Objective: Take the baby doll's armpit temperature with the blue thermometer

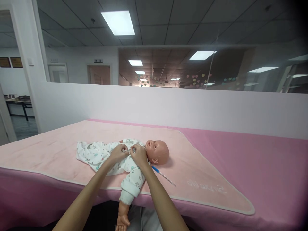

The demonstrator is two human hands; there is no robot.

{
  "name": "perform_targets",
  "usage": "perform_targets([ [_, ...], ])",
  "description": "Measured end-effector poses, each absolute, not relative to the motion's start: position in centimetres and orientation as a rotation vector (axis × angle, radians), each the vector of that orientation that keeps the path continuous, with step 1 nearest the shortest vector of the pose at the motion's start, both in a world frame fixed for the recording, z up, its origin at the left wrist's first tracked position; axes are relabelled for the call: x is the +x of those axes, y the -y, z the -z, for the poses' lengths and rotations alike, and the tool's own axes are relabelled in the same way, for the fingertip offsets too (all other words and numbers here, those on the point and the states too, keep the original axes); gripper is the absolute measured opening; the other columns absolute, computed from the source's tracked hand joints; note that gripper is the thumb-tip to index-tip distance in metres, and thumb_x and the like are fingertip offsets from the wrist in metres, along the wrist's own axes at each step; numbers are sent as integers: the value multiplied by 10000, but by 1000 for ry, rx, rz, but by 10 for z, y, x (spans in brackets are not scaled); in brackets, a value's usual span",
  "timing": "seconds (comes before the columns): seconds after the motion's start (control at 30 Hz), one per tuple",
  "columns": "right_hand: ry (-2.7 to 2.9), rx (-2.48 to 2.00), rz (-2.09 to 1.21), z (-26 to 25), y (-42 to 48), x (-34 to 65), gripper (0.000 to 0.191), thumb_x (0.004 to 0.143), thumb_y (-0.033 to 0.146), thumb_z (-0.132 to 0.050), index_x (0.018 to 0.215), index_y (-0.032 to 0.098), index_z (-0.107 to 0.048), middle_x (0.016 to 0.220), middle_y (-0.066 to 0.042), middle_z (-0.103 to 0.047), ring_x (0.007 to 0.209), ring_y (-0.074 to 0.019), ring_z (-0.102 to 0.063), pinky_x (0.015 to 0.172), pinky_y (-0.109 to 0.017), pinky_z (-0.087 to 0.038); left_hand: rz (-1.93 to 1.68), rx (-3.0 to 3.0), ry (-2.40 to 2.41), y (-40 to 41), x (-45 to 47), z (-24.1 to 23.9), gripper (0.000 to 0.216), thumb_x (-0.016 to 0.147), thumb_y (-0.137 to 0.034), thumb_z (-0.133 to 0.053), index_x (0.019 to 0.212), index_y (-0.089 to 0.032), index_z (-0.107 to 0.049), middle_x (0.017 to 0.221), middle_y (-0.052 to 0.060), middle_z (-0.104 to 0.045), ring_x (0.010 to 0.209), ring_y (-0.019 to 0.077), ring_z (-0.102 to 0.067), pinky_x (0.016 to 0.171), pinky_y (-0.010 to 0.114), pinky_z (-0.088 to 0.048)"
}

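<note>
A baby doll (pixel 160 151) lies on its back, head to the right, dressed in a white printed romper (pixel 103 152). Over the doll's chest, my left hand (pixel 119 153) and my right hand (pixel 139 154) almost meet. Both have their fingers pinched on the romper's front at the chest; the exact bit of cloth or fastener between them is too small to make out. One doll arm (pixel 123 211) hangs over the near table edge with its sleeve cuff folded back. By the doll's shoulder rests a thin thermometer (pixel 163 175) with a blue end.
Beneath the doll is a peach mat (pixel 204 183) with a white border, spread on a pink table cover (pixel 252 154). A low white wall (pixel 180 109) with glass above stands behind the table. A doorway at the far left shows another table (pixel 20 102).
</note>
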State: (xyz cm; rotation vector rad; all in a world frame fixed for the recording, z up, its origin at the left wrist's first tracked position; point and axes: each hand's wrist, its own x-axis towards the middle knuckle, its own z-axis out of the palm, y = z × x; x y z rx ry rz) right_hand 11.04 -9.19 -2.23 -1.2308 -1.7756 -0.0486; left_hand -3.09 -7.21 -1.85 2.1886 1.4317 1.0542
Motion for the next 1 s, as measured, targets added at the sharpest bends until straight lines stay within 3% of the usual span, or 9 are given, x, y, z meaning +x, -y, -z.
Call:
perform_targets([
  [0.37,1798,-1217,49,21,92,111,141,736,140,-496,723,177,-631,773,-28,-652,703,-124,-571,650,-206,-383,-1135,1689,-1078,74,-42,26,218,600,-249,-572,782,-140,-625,584,-29,-512,541,102,-460,510,206,-329],
  [0.7,1797,-1229,27,19,94,110,156,752,141,-483,779,183,-630,803,-20,-663,741,-131,-585,677,-209,-388,-1093,1667,-985,81,-48,16,271,601,-256,-596,836,-147,-676,863,60,-660,818,193,-573,693,258,-424],
  [1.0,1824,-1178,39,19,96,111,176,777,153,-466,815,200,-632,828,-17,-661,760,-136,-588,670,-210,-406,-1071,1631,-972,83,-48,15,307,612,-274,-617,883,-141,-673,844,62,-662,815,202,-582,705,274,-437],
])
